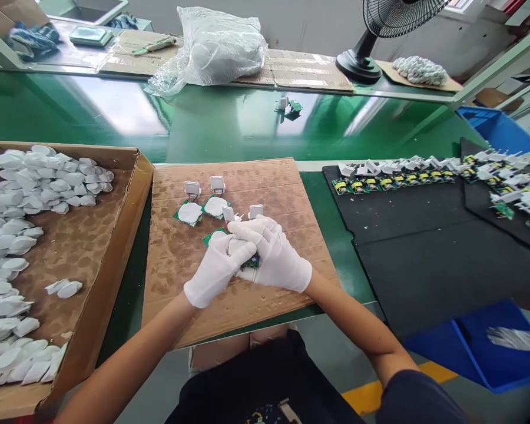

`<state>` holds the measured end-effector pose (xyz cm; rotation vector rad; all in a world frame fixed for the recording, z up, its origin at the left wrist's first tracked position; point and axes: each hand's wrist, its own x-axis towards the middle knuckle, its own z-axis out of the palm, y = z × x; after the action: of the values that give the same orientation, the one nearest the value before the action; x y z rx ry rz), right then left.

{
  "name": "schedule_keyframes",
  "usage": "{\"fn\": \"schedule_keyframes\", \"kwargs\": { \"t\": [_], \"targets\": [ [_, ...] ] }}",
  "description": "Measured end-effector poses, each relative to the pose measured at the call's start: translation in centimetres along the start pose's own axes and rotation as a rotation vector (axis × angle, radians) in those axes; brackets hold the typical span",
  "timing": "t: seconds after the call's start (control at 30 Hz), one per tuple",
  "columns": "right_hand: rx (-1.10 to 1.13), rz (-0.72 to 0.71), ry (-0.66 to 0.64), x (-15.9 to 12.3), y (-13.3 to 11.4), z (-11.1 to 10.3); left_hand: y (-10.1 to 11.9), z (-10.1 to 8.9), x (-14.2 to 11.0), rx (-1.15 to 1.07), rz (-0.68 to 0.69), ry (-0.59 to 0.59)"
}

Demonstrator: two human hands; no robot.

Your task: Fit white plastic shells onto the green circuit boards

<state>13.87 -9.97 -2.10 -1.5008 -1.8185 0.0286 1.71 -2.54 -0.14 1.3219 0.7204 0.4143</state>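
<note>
Both my hands wear white gloves and meet over the cardboard sheet (181,300). My right hand (278,256) is closed around a green circuit board (251,261), only part of which shows. My left hand (218,265) presses against the same board with its fingers and thumb, and they cover most of its face. A white plug piece (255,211) rises just beyond my right fingers. Another green board (212,235) lies partly behind my left hand. Farther back rest two boards with white round pads, the left board (189,213) and the right board (216,206), each wired to a white plug.
At left, a cardboard box (119,259) holds many white pads (48,176). Rows of boards (393,179) line a black mat (424,259) at right. A plastic bag (223,47) and a fan (360,62) stand behind. Another person's gloved hand (516,338) shows at far right.
</note>
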Motion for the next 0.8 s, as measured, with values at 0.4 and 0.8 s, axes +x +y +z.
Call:
{"fn": "schedule_keyframes", "kwargs": {
  "t": [0.4, 0.8],
  "targets": [
    [-0.016, 0.054, 0.049, -0.1, 0.1, -0.2, -0.8, 0.8, 0.5, -0.554, -0.288, -0.012],
    [-0.114, -0.01, -0.005, 0.1, 0.5, -0.3, -1.0, -0.2, 0.9, -0.218, -0.055, -0.09]
  ]
}}
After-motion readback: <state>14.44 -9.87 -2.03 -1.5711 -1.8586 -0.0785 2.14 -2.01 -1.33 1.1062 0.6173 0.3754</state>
